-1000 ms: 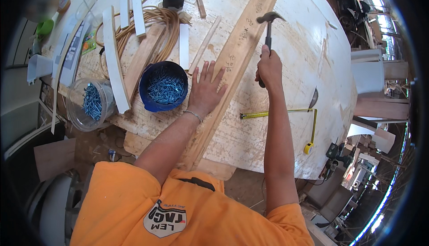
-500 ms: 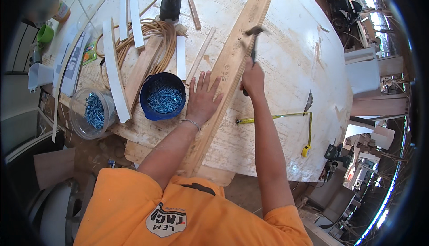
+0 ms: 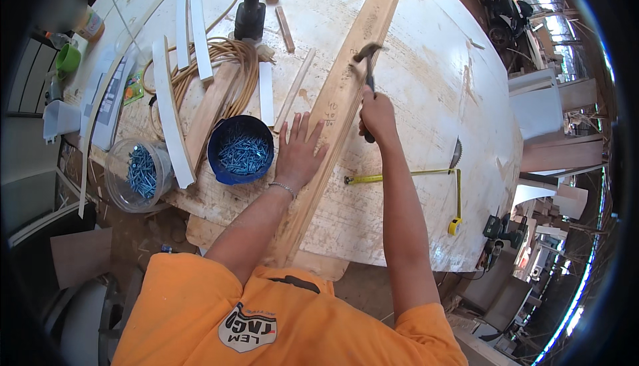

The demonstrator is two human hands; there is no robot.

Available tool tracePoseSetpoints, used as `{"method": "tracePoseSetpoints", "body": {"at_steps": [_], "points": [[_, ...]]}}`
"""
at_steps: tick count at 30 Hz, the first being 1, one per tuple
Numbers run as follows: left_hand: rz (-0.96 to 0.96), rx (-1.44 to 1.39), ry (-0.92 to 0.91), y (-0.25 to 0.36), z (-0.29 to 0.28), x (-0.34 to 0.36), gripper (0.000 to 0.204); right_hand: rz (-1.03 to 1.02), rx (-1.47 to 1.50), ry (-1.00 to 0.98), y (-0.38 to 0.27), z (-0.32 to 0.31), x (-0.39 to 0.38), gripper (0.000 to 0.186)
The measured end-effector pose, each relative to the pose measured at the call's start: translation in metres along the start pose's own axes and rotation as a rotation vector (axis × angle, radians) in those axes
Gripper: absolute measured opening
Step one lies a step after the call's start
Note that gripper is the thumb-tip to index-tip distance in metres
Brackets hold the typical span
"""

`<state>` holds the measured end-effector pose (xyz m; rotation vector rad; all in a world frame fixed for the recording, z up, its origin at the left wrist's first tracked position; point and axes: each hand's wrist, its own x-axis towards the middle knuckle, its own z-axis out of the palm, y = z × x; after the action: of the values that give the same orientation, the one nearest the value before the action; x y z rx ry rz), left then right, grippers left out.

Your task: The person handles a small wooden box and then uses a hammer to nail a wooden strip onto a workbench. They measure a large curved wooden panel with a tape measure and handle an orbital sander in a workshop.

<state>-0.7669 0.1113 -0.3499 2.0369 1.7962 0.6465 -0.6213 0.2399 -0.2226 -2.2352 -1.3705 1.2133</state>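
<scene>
A long wooden board with pencil marks lies lengthwise across the white worktable. My left hand rests flat on its left side, fingers spread, holding nothing. My right hand is wrapped round the handle of a claw hammer, whose dark head is over the board's upper half. Whether the head touches the wood I cannot tell. Close to my left hand stands a dark blue bowl full of bluish screws. A narrow wood strip lies just beyond my left fingertips.
A clear tub of screws stands at the table's left edge. Behind the bowl lie a coiled tan hose and white strips. To the right are an extended tape measure, a circular saw blade and a cordless drill.
The hammer head has shifted slightly left and down over the board, in my right hand's grip. My left hand stays flat on the wood. The whole view has shifted a little.
</scene>
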Motion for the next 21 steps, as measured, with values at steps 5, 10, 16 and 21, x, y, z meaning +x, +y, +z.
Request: {"method": "tracePoseSetpoints", "body": {"at_steps": [5,10,16,21], "points": [[0.022,0.014,-0.014,0.007,0.002,-0.002,0.062,-0.368,-0.047,0.462,0.049,0.029,0.009,0.053],[-0.013,0.009,-0.017,-0.001,-0.001,-0.002,0.061,-0.037,0.055,0.131,0.015,0.026,0.005,0.052],[0.053,0.024,-0.040,0.013,-0.004,-0.001,0.062,-0.104,-0.221,0.234,0.080,0.038,0.032,0.051],[0.040,0.059,-0.015,0.011,0.000,-0.004,0.061,-0.075,-0.221,0.065,0.051,0.035,0.020,0.043]]}}
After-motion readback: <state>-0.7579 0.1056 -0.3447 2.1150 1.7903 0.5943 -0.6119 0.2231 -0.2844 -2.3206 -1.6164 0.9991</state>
